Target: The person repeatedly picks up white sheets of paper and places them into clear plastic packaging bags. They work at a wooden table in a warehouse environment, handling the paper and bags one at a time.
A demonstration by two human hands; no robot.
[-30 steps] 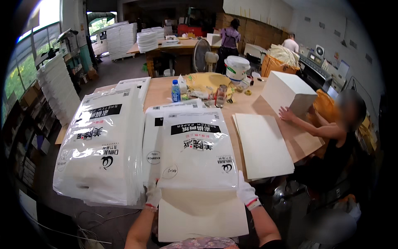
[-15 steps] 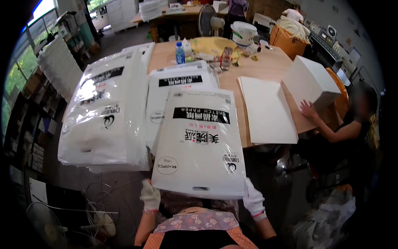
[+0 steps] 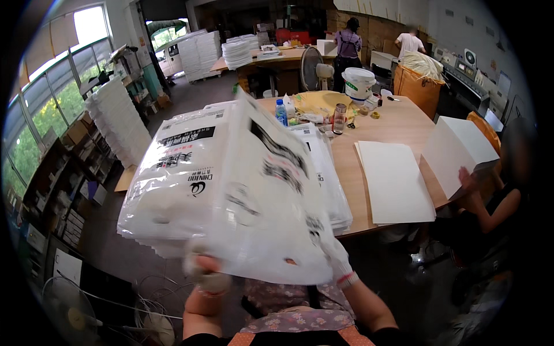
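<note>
Bag of white plastic (image 3: 271,213), printed in black, hangs tilted in front of the person, its far left corner raised and its surface bent and partly blurred. Left hand (image 3: 208,275), in a pale glove, is closed on the bag's near left corner, with motion blur over the fingers. Right hand (image 3: 337,258), also gloved, touches the near right edge; its fingers are partly hidden, so I cannot tell how firmly they close. Left of the bag, and partly covered by it, lies a tall pile of similar bags (image 3: 167,199); a lower stack (image 3: 333,187) shows at its right. Further right, loose white sheets (image 3: 398,184) lie on the wooden table (image 3: 378,124), near a large white block (image 3: 456,153) touched by a co-worker's hand (image 3: 468,180). Beyond stand a blue bottle (image 3: 281,113), a glass jar (image 3: 340,119) and a white bucket (image 3: 358,86).
</note>
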